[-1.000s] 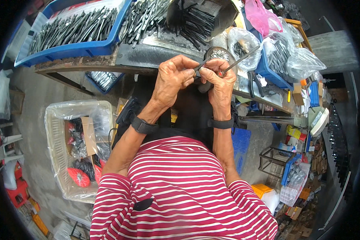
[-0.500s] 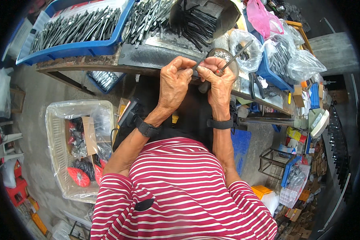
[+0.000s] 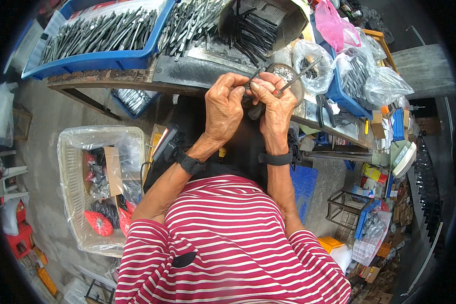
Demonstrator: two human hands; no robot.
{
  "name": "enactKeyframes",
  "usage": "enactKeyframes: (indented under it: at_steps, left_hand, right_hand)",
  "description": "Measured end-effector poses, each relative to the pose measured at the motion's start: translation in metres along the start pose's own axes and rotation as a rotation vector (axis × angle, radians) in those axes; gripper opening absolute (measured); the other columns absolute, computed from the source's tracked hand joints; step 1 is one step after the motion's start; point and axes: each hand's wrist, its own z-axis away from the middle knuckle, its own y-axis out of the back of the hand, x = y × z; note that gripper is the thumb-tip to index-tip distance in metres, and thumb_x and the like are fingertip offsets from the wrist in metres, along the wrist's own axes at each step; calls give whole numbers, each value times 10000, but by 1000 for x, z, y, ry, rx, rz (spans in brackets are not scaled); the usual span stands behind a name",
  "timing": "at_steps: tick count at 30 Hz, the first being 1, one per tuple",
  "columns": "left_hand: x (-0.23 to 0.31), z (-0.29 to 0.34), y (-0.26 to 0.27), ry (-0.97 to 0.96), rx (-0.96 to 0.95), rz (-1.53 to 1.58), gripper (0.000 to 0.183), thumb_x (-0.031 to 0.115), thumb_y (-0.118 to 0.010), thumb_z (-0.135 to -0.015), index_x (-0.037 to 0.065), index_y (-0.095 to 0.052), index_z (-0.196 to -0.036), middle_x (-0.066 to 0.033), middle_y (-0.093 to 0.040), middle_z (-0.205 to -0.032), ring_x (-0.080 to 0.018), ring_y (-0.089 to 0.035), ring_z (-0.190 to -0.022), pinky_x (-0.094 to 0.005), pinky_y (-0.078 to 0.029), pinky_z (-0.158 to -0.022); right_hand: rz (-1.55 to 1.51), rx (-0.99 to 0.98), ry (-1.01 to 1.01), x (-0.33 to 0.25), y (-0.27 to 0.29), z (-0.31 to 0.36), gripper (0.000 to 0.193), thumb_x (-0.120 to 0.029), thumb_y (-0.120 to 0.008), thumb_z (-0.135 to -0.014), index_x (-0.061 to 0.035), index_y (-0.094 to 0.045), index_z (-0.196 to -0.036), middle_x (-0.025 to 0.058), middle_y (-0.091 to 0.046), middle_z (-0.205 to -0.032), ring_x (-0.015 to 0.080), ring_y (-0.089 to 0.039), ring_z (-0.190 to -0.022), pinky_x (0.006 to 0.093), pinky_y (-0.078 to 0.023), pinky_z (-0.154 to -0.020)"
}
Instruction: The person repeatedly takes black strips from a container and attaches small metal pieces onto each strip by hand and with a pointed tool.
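Note:
Close together at the near edge of the workbench, both my hands are closed at the fingertips. My left hand (image 3: 224, 107) pinches a slim dark strip (image 3: 254, 76), whose end pokes up between the two hands. Thumb and fingers of my right hand (image 3: 274, 105) meet it at the same spot; the small part at their tips is hidden. A long thin metal rod (image 3: 304, 72) also runs through my right hand and slants up to the right. Just behind this hand, a round dish (image 3: 285, 72) holds small silvery pieces.
Dark strips fill a blue tray (image 3: 93, 63) at the far left and a carton (image 3: 294, 25) at the back. Black-handled pliers (image 3: 325, 111) lie right of my hands, near a blue bin (image 3: 347, 99) with bagged parts. A plastic-lined crate (image 3: 68, 187) stands on the floor at left.
The dark strip now shows more of its length above my fingertips, tilted up to the right. Both hands have shifted only slightly and stay together.

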Motion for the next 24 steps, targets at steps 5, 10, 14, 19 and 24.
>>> enactKeyframes:
  at_steps: [5, 10, 14, 19, 24]
  left_hand:
    - [-3, -2, 0, 4, -4, -2, 123, -33, -459, -823, -28, -549, -907, 3, -545, -756, -8, -424, -602, -151, -355, -512]
    - [8, -5, -2, 98, -18, 138, 117, -34, -465, -820, -37, -548, -903, -8, -551, -775, -13, -456, -628, -150, -379, -537]
    - [10, -6, -4, 120, -9, 164, 116, -35, -472, -816, -37, -549, -903, -15, -554, -783, -18, -463, -630, -155, -390, -541]
    - [10, -8, -7, 181, 26, 280, 109, -33, -482, -809, -44, -549, -894, -21, -551, -758, -22, -446, -596, -163, -387, -514]
    - [9, -12, -6, 192, 23, 266, 110, -42, -493, -798, -49, -545, -894, -20, -546, -725, -28, -438, -573, -164, -378, -500]
  right_hand:
    - [-33, 23, 8, 4, -2, 0, 279, -5, -645, -719, 78, -510, -949, 112, -621, -769, 132, -591, -592, 183, -411, -482]
    - [20, 60, 44, 3, -7, 1, 192, -16, -597, -761, 65, -525, -919, 72, -597, -703, 101, -548, -537, 184, -396, -465]
    - [57, 65, 79, 5, -9, 0, 157, -45, -581, -784, 52, -537, -900, 59, -588, -684, 88, -536, -530, 183, -398, -462]
    - [245, 87, 138, 4, -10, 1, 161, -66, -581, -793, 54, -539, -892, 48, -581, -680, 72, -532, -567, 187, -413, -491]
    - [394, 112, 286, 13, -12, 0, 196, -66, -601, -778, 46, -539, -926, 50, -587, -689, 56, -496, -534, 180, -395, -464]
